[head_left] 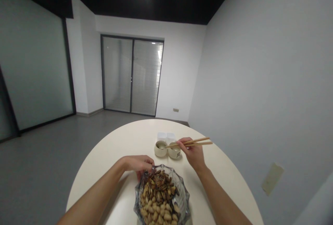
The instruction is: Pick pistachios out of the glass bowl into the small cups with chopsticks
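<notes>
My right hand [191,151] is closed around a pair of wooden chopsticks [199,142]. Their tips reach left over the two small ceramic cups, near the rim of the left cup [160,149]; the right cup [174,151], with a dark character on its side, is just under the sticks. At the far left rim of a scalloped glass bowl [184,186], my left hand [139,164] curls its fingers onto the edge. Inside the bowl lie dark striped seeds [161,180] at the back and pale shelled nuts [158,213] at the front.
Behind the cups stands a white two-part dish [166,136]. Everything rests on a round cream table [114,148]. A white wall [260,79] rises close on the right. Grey floor and glass doors [131,75] lie beyond.
</notes>
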The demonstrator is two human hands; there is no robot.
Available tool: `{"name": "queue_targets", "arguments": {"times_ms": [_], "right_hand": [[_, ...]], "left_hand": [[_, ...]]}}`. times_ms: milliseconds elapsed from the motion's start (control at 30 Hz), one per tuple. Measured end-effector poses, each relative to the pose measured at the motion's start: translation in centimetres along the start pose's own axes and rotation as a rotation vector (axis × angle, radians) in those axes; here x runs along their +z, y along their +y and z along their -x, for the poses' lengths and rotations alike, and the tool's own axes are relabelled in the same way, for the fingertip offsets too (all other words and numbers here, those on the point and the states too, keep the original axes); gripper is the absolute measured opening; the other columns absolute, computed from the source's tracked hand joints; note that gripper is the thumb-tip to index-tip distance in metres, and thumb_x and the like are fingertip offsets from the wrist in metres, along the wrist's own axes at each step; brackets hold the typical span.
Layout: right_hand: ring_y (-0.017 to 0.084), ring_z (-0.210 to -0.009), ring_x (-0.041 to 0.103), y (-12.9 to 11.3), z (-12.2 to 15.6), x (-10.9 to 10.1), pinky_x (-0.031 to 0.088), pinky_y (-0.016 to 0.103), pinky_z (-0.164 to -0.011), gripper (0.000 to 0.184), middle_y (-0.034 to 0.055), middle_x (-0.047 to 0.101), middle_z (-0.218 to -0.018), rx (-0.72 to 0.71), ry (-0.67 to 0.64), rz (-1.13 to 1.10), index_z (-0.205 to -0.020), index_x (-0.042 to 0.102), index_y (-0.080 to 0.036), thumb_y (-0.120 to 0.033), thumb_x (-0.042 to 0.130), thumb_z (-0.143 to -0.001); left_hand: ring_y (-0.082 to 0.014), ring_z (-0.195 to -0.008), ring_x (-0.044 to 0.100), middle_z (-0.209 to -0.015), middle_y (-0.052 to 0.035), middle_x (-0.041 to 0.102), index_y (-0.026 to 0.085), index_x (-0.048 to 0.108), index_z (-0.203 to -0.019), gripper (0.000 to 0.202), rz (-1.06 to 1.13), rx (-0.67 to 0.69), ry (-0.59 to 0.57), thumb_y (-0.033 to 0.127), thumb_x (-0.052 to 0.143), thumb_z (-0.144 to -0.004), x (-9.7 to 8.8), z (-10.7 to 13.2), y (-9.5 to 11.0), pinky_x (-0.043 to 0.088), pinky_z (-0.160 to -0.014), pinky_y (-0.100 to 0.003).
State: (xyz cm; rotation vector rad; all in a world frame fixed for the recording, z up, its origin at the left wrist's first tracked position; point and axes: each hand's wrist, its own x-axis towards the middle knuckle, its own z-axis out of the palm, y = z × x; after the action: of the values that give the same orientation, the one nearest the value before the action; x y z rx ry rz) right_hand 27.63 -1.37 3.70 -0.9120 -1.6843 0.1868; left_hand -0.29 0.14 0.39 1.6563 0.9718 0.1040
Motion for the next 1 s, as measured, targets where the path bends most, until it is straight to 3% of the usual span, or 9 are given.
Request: {"name": "queue_targets", "arguments": {"times_ms": [233,333,433,533,667,1000], "right_hand": [[0.024,-0.069,0.079,0.6,-0.2,1.7,0.065,0.033,-0.067,0.039,0.0040,0.082,-0.078,0.029,0.008,0.048,-0.085,0.075,-0.025,-0.061,0.065,-0.097],[0.024,-0.071,0.079,0.3,-0.3,0.7,0.065,0.033,-0.068,0.040,0.0049,0.081,-0.078,0.038,0.122,0.027,-0.083,0.075,-0.025,-0.063,0.068,-0.094],[0.025,-0.070,0.078,-0.5,-0.4,-1.0,0.065,0.033,-0.066,0.040,0.0060,0.080,-0.077,0.076,0.172,-0.005,-0.084,0.074,-0.024,-0.063,0.072,-0.091],[0.025,-0.067,0.078,-1.3,-0.2,-2.8,0.065,0.033,-0.063,0.041,0.0062,0.079,-0.075,0.123,-0.019,-0.104,-0.083,0.073,-0.022,-0.063,0.073,-0.090],[0.023,-0.064,0.077,-1.7,0.3,-4.1,0.065,0.032,-0.061,0.042,0.0055,0.078,-0.074,0.170,-0.220,-0.145,-0.082,0.072,-0.021,-0.062,0.073,-0.090],[0.021,-0.065,0.076,0.0,1.3,-3.0,0.064,0.031,-0.062,0.034,0.0043,0.076,-0.075,0.238,-0.362,-0.100,-0.088,0.072,-0.020,-0.054,0.071,-0.092]], "left_hand": [[-0.0202,-0.065,0.067,-0.080,-0.0007,0.068,0.020,0.062,-0.091,0.032,0.010,0.033,0.091,0.042,0.068,-0.069,-0.2,-0.3,-0.5,0.055,-0.056,-0.029],[-0.0202,-0.069,0.069,-0.086,-0.0022,0.070,0.020,0.063,-0.095,0.034,0.028,0.034,0.133,0.043,0.068,-0.071,-0.3,-0.3,-0.5,0.056,-0.056,-0.028],[-0.0205,-0.073,0.071,-0.100,-0.0055,0.072,0.019,0.064,-0.111,0.045,0.059,0.027,0.186,0.040,0.067,-0.071,-0.2,-0.1,-0.3,0.057,-0.055,-0.027],[-0.0214,-0.076,0.071,-0.110,-0.0083,0.073,0.018,0.064,-0.121,0.055,0.081,0.035,0.207,0.039,0.066,-0.071,-0.1,0.1,-0.1,0.058,-0.056,-0.027],[-0.0221,-0.078,0.071,-0.111,-0.0084,0.073,0.018,0.066,-0.122,0.057,0.084,0.072,0.207,0.040,0.065,-0.069,0.1,0.4,0.2,0.057,-0.056,-0.027],[-0.0254,-0.086,0.073,-0.115,-0.0120,0.072,0.016,0.066,-0.124,0.060,0.073,0.098,0.238,0.042,0.064,-0.070,0.3,0.2,-0.1,0.058,-0.055,-0.026]]}}
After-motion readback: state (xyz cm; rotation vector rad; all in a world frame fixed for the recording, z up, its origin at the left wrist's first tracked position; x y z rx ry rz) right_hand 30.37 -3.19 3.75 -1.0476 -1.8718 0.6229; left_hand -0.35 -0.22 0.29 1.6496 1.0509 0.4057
